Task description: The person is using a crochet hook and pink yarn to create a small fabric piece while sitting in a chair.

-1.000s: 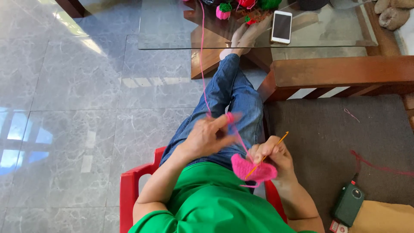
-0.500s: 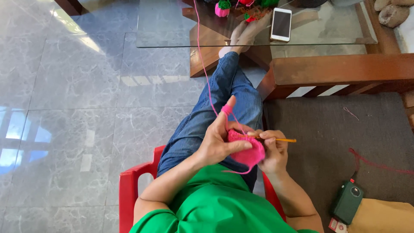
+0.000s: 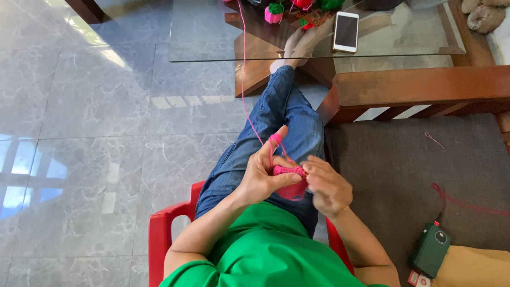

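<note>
She sits on a red chair (image 3: 162,234) over the grey floor, and her left hand (image 3: 263,178) has its grip closed on a small pink crochet piece (image 3: 291,180) above her lap, pink yarn (image 3: 243,79) looped over the raised forefinger and running off to the far glass bench (image 3: 212,37). Just right of it, touching the piece, her right hand (image 3: 329,188) is curled shut at its edge, though what it pinches is hidden. Further right lie a dark cushion (image 3: 419,170) and a green device (image 3: 431,250).

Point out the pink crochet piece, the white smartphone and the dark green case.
Pink crochet piece (image 3: 289,172): head view, top edge between both hands.
White smartphone (image 3: 346,31): head view, middle of its dark screen.
Dark green case (image 3: 431,249): head view, centre of its top face.
</note>
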